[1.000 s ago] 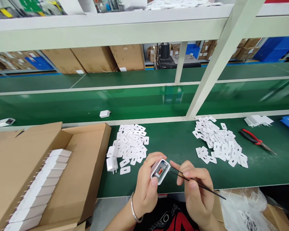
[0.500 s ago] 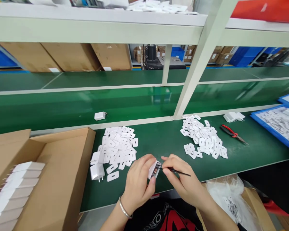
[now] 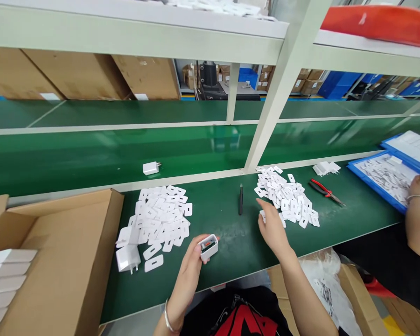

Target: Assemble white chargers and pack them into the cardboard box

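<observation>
My left hand [image 3: 190, 266] holds a small white charger body [image 3: 208, 246] with its open end up, showing the circuit inside. My right hand [image 3: 273, 226] is stretched forward over the green table, fingers apart and holding nothing, at the near edge of the right pile of white plastic covers [image 3: 286, 195]. Black tweezers [image 3: 241, 199] lie on the table just left of that hand. A second pile of white covers [image 3: 162, 214] lies left of my left hand, with a finished white charger [image 3: 128, 258] beside it.
An open cardboard box [image 3: 70, 261] with rows of white chargers stands at the left. Red-handled pliers [image 3: 325, 192] and a few chargers [image 3: 326, 167] lie at the right. A blue tray [image 3: 381, 179] sits far right, where another person's arm [image 3: 418, 214] rests. One charger [image 3: 151, 167] lies on the conveyor.
My right hand has let go of the tweezers, which now lie on the table, and has reached toward the right pile. The view has swung to the right.
</observation>
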Demonstrator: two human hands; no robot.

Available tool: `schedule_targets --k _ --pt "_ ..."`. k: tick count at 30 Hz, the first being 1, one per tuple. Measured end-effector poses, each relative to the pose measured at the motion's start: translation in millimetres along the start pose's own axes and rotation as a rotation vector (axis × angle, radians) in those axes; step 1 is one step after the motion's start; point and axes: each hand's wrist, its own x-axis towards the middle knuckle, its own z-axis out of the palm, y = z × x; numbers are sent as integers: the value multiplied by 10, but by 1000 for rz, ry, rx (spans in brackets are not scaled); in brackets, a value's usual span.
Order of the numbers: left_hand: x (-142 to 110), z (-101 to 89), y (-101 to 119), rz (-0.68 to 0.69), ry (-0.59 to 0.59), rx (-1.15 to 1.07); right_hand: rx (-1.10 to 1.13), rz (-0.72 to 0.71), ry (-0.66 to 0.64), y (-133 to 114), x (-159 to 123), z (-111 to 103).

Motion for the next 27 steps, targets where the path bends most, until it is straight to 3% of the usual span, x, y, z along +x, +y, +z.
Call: schedule_targets --k 4,10,13,18,22,27 --pt "-3 92 -66 -32 -1 -15 -222 144 114 269 -173 -74" --pt "32 236 -72 -38 -55 55 -135 107 80 228 -201 -21" --pt "44 287 -23 -1 -57 95 -9 110 35 31 -187 -94" --pt "111 296 37 152 -70 173 610 81 -220 -564 -274 -312" --pt "183 264 33 231 -65 252 694 92 -308 -934 -369 -321" --pt "204 222 11 296 -89 261 709 164 -329 -1023 -418 -179"
